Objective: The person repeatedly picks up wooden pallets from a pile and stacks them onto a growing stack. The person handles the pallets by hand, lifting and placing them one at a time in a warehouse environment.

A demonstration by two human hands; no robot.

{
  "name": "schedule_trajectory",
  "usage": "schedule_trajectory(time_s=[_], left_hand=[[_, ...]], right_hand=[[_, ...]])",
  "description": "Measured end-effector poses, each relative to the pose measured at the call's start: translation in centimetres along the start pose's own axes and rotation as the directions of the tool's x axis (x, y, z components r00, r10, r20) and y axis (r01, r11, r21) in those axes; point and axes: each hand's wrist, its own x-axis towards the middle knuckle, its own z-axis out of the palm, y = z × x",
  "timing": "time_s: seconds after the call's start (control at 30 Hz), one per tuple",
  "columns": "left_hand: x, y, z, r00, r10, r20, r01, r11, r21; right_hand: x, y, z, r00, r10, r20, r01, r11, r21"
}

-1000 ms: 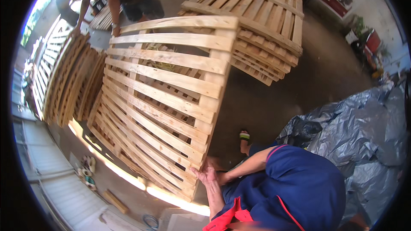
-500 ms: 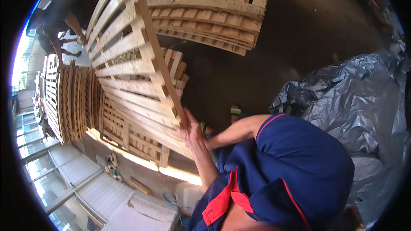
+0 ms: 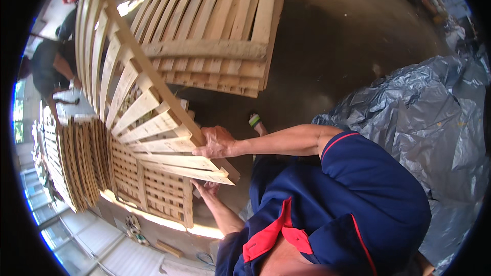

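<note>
A slatted wooden pallet stands tilted up on edge at the left, its near corner in front of me. My right hand is closed round its edge board, with the thumb on the slat side. Lower down, my left hand is closed at the lowest slats by the bottom corner; some of its fingers are hidden behind the wood. Behind the pallet's lower part is another lattice-like wooden pallet.
A pile of pallets stands ahead, and another stack is at the left. A person in dark clothes bends at the pallet's far end. Crumpled silver-grey sheeting spreads over the floor at the right. Windows line the lower left.
My right hand has come onto the pallet's edge, while my left hand has moved down to the lower corner. The pallet's top has swung left, and the view has shifted.
</note>
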Motion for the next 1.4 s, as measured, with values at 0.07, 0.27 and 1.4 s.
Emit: schedule_trajectory(time_s=[0.07, 0.27, 1.4], left_hand=[[2.3, -1.3, 3.0, 0.955, 0.185, 0.234, -0.109, 0.947, -0.303], [3.2, -1.5, 11.9, 0.908, 0.395, 0.139, -0.376, 0.915, -0.144], [-2.0, -40.2, 61.7, 0.96, 0.281, -0.008, -0.248, 0.831, -0.498]], right_hand=[[0.9, -0.7, -3.7, 1.0, -0.011, -0.023, 0.011, 1.0, -0.01], [2.9, -3.6, -11.4, 0.993, -0.119, -0.012, 0.119, 0.993, 0.02], [19.2, 20.6, -59.7, 0.986, -0.093, -0.14, 0.064, 0.978, -0.199]])
